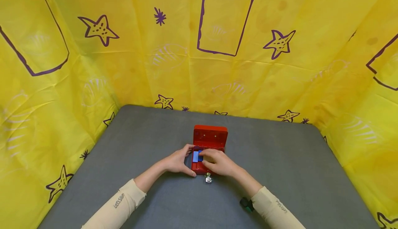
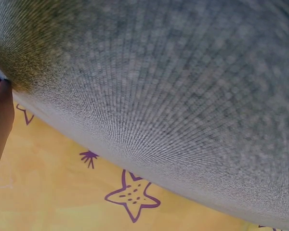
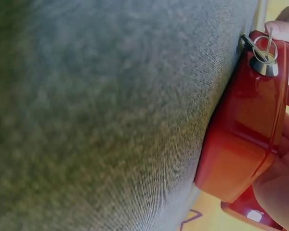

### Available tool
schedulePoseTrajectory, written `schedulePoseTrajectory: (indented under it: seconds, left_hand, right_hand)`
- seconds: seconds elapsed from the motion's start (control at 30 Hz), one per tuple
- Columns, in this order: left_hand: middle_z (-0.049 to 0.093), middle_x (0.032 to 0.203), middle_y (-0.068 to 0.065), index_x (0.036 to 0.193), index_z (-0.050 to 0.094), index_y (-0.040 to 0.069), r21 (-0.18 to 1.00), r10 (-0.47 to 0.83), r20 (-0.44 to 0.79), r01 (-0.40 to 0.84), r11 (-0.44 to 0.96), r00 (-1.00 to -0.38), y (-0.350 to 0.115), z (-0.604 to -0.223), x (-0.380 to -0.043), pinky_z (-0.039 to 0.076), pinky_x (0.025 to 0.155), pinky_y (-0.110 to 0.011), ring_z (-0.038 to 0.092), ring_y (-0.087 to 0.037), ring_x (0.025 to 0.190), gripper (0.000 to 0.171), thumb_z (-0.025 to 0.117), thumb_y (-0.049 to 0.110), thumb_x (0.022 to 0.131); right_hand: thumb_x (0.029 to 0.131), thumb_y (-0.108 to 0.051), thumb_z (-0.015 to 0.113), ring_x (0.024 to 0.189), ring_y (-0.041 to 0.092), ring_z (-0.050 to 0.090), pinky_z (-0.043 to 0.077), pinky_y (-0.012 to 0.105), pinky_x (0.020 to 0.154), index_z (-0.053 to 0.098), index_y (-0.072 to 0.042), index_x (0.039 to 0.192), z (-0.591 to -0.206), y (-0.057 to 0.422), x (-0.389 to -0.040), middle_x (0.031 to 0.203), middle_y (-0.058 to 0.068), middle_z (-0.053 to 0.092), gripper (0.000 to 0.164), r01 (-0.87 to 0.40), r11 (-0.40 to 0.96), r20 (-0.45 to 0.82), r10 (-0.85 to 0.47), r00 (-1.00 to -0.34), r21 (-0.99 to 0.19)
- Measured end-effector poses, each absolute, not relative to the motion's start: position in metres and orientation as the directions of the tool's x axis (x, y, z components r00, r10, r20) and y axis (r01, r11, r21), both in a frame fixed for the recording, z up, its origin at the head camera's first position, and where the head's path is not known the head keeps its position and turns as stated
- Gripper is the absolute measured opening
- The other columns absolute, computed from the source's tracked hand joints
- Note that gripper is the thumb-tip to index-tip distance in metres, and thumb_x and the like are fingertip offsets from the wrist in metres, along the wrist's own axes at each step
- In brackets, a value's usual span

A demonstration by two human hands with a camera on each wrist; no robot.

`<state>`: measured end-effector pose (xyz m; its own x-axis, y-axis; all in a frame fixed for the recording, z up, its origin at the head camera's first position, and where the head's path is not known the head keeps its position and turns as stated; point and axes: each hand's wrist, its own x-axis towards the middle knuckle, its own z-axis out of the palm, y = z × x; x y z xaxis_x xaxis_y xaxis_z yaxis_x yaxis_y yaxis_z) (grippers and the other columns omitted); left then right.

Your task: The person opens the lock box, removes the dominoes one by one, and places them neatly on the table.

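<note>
A small red cash box [image 1: 199, 168] stands on the table with its red lid [image 1: 210, 135] raised at the back. My left hand [image 1: 178, 160] holds the box's left side, thumb at the front corner and fingers at the rear. Inside the box, on the left, a light blue block [image 1: 195, 156] lies beside a darker blue block [image 1: 200, 158]. My right hand [image 1: 219, 163] reaches over the right side into the box, index fingertip on the darker block; I cannot tell whether it pinches it. A key ring [image 3: 266, 50] hangs at the front lock [image 3: 264, 66].
The grey tabletop [image 1: 149, 129] surrounds the box. Yellow cloth [image 1: 180, 73] with purple stars and frames hangs behind it and at both sides. A dark band [image 1: 246, 204] sits at the right wrist, near the cream sleeve [image 1: 270, 204].
</note>
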<state>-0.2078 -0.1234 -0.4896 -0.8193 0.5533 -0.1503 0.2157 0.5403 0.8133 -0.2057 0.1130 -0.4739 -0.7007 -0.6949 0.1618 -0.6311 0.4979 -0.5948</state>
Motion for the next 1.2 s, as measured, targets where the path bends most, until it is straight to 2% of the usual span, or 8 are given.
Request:
schedulePoseTrajectory:
  seconds: [0.4, 0.57, 0.93, 1.2]
  left_hand:
    - [0.040, 0.146, -0.018, 0.143, 0.028, 0.005, 0.826, 0.572, -0.119, 0.239, 0.511, -0.812, -0.124, -0.490, -0.207, 0.034, 0.111, -0.045, 0.041, -0.033, 0.135, 0.098, 0.089, 0.027, 0.070]
    - [0.041, 0.146, -0.019, 0.143, 0.028, 0.004, 0.830, 0.579, -0.106, 0.249, 0.499, -0.809, -0.124, -0.491, -0.208, 0.033, 0.111, -0.046, 0.041, -0.034, 0.134, 0.097, 0.089, 0.026, 0.070]
    - [0.042, 0.145, -0.016, 0.142, 0.029, 0.004, 0.828, 0.584, -0.074, 0.277, 0.488, -0.808, -0.124, -0.494, -0.211, 0.034, 0.111, -0.043, 0.042, -0.031, 0.133, 0.097, 0.090, 0.027, 0.069]
    - [0.042, 0.145, -0.017, 0.143, 0.029, 0.002, 0.833, 0.589, -0.057, 0.287, 0.472, -0.806, -0.123, -0.493, -0.209, 0.034, 0.111, -0.042, 0.042, -0.029, 0.134, 0.100, 0.091, 0.024, 0.068]
  right_hand:
    - [0.098, -0.018, 0.057, 0.127, 0.025, 0.050, 0.038, 0.044, 0.109, 0.061, -0.006, 0.131, -0.478, 0.107, -0.206, 0.133, 0.008, 0.060, 0.035, -0.679, 0.495, 0.108, -0.760, -0.641, -0.542]
    - [0.099, -0.019, 0.056, 0.130, 0.027, 0.048, 0.036, 0.046, 0.110, 0.060, -0.006, 0.132, -0.478, 0.106, -0.205, 0.135, 0.009, 0.058, 0.036, -0.670, 0.502, 0.077, -0.766, -0.638, -0.547]
    - [0.099, -0.020, 0.056, 0.126, 0.023, 0.051, 0.040, 0.043, 0.107, 0.063, -0.009, 0.130, -0.477, 0.106, -0.200, 0.133, 0.006, 0.059, 0.033, -0.668, 0.509, 0.070, -0.765, -0.640, -0.543]
    - [0.099, -0.020, 0.055, 0.126, 0.022, 0.050, 0.039, 0.041, 0.108, 0.063, -0.009, 0.129, -0.473, 0.107, -0.196, 0.132, 0.005, 0.059, 0.032, -0.673, 0.503, 0.059, -0.776, -0.628, -0.543]
